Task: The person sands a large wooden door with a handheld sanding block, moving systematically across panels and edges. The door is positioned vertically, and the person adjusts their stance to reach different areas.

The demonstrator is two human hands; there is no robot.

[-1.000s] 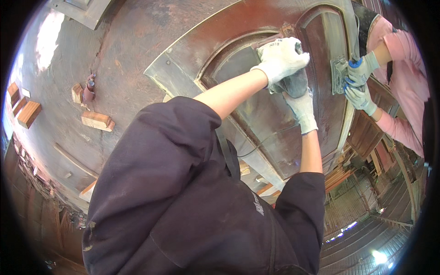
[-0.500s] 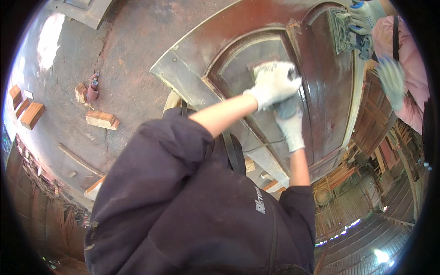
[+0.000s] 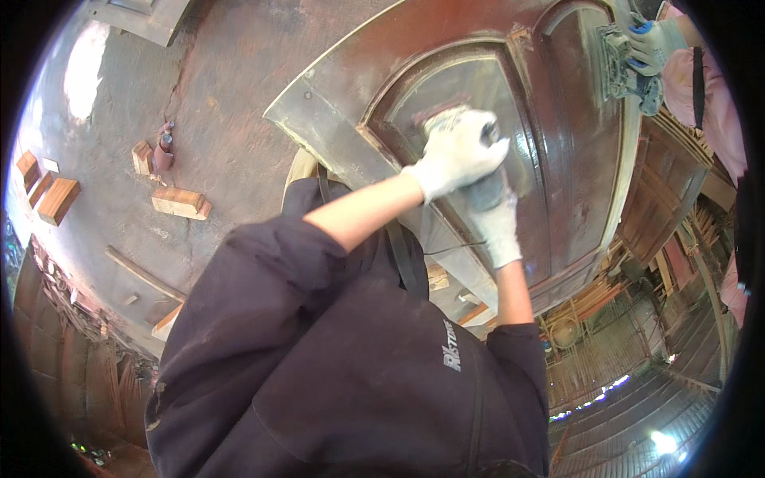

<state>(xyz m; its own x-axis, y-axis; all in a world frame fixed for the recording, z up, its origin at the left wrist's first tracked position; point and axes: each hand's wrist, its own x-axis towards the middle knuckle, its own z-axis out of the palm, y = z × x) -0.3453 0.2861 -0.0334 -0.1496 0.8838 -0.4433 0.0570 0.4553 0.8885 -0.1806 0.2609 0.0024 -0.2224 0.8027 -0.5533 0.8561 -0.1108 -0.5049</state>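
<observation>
Both my gloved hands are closed on a power sander (image 3: 484, 193) that lies against a dark reddish-brown wooden door (image 3: 562, 151). My left hand (image 3: 462, 147) wraps over the sander's front end. Closer to me, my right hand (image 3: 496, 227) grips its grey rear body; the fingers are partly hidden. A reddish edge of the pad shows past my left glove, on the arched raised panel (image 3: 478, 84). Pale dust coats the panel and its moulding. From the rear of the sander a thin dark cord (image 3: 454, 250) trails left across the door's edge.
At the far right, a co-worker's gloved hand (image 3: 657, 44) holds another sander (image 3: 629, 72) on the same door. Wooden blocks (image 3: 180, 202) and a reddish tool (image 3: 162, 153) lie on the floor at left. Another door panel (image 3: 143, 17) is at the far left; stacked timber (image 3: 590, 307) is at right.
My hands and the sander have moved a little left across the panel. The co-worker's sander has shifted slightly right and down, and their second hand has left the spot beside it.
</observation>
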